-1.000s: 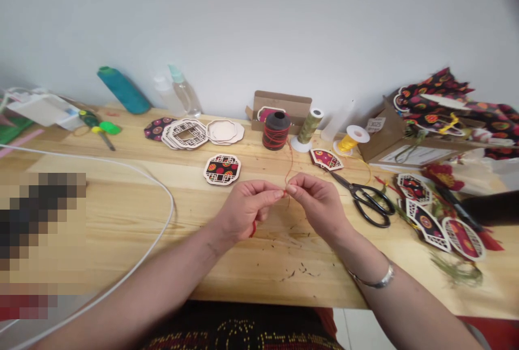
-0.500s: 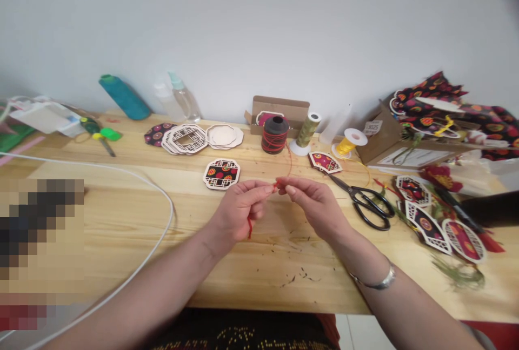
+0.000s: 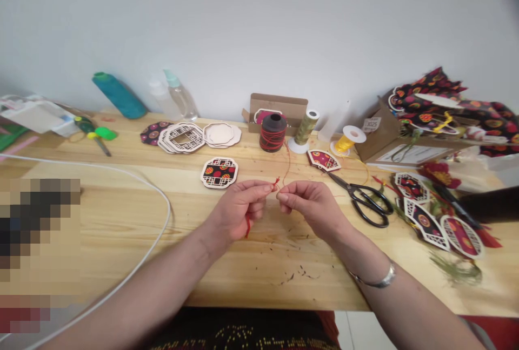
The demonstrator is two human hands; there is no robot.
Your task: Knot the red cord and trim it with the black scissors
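Observation:
Over the middle of the wooden table (image 3: 121, 215), my left hand (image 3: 239, 209) and my right hand (image 3: 310, 204) meet fingertip to fingertip. Both pinch a thin red thread (image 3: 277, 182), which has a small knot or loop between the fingertips. The thread runs up to a dark spool of red thread (image 3: 272, 132) standing behind my hands. A red end hangs below my left palm. A patterned wooden lattice piece (image 3: 219, 172) lies just left of my left hand.
Black scissors (image 3: 363, 199) lie right of my right hand. Green (image 3: 305, 129) and yellow (image 3: 346, 142) spools, a small cardboard box (image 3: 279, 106), stacked lattice pieces (image 3: 182, 136), bottles (image 3: 180, 95), a teal cone (image 3: 117, 96) stand behind. Finished ornaments (image 3: 430, 220) sit right; a white cable (image 3: 158, 199) curves left.
My hands dropped slightly toward me and the right fingers shifted a little on the thread; the pinch between both hands stays. The view tilted a little.

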